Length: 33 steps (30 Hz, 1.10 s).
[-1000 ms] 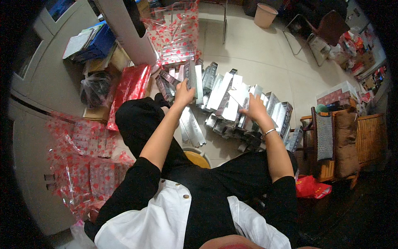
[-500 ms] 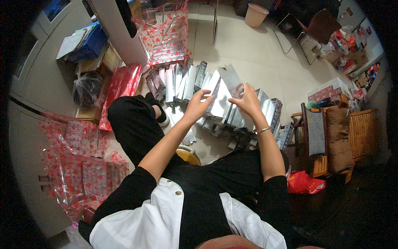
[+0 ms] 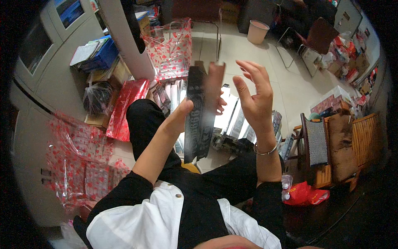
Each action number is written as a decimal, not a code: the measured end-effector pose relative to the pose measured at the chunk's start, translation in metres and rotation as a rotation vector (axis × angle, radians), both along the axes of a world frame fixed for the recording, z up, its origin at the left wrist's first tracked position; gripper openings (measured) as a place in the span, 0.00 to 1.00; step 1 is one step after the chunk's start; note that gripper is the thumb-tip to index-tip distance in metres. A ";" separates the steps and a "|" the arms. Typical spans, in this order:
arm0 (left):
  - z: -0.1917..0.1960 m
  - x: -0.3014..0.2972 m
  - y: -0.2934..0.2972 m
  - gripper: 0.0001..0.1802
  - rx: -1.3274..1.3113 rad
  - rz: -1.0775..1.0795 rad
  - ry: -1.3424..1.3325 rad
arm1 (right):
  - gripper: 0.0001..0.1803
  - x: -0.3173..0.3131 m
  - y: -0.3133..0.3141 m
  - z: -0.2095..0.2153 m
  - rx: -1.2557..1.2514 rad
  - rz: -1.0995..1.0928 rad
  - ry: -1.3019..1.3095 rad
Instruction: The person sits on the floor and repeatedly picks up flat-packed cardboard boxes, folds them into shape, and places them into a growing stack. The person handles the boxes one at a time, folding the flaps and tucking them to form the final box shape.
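Upright in front of me stands a long, narrow dark carton (image 3: 196,118) with silvery print. My left hand (image 3: 180,114) holds it around the middle, thumb on the near side and fingertips showing past its right side. The carton's upper end and paler right side are smeared by motion; flaps seem to stick up there. To the right of it, apart from the carton, my right hand (image 3: 256,97) is raised with fingers stretched and nothing in them. Beyond and below lie several long silver cartons (image 3: 237,120) on the floor, partly hidden by the held one.
Heart-patterned wrapped bundles (image 3: 97,178) lie at my left, near a red shiny package (image 3: 127,110). A white column-like unit (image 3: 126,41) stands behind. At the right are a wooden chair (image 3: 360,133) and a red bag (image 3: 302,194); a bin (image 3: 258,31) stands far off.
The left hand has lifted a carton off the pile and turned its dark printed side toward me. My right hand has come away from the cartons and opened. The view has tilted slightly.
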State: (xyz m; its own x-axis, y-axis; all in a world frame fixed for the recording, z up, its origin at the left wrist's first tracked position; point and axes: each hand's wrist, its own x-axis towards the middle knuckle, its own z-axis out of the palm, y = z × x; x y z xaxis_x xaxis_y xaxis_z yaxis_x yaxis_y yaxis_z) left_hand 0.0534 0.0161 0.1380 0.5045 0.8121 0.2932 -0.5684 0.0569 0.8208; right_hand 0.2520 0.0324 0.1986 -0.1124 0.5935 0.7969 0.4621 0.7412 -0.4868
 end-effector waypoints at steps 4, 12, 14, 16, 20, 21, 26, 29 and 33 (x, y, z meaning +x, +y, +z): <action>0.005 0.008 -0.016 0.59 -0.058 -0.034 0.048 | 0.18 -0.005 -0.003 -0.002 0.151 0.048 -0.040; 0.000 0.010 -0.014 0.58 -0.047 -0.082 0.080 | 0.09 0.005 -0.015 0.004 -0.045 0.204 0.019; -0.004 0.009 -0.011 0.58 -0.006 -0.120 0.074 | 0.11 0.008 -0.013 0.005 -0.136 0.300 -0.009; -0.007 0.007 -0.010 0.59 0.006 -0.137 0.131 | 0.12 0.010 -0.011 0.006 -0.237 0.406 -0.025; -0.011 0.002 -0.011 0.59 0.009 -0.181 0.137 | 0.10 0.016 -0.010 0.005 -0.288 0.464 -0.047; -0.011 0.002 -0.011 0.59 -0.002 -0.180 0.148 | 0.10 0.017 -0.009 0.004 -0.300 0.473 -0.039; -0.015 0.004 -0.013 0.60 0.018 -0.137 0.163 | 0.10 0.019 -0.008 0.002 -0.308 0.493 -0.046; -0.015 0.003 -0.011 0.59 0.041 -0.066 0.202 | 0.09 0.019 -0.007 0.003 -0.288 0.497 -0.043; -0.010 -0.003 -0.014 0.53 -0.143 0.023 0.166 | 0.11 0.018 -0.005 0.003 -0.289 0.518 -0.026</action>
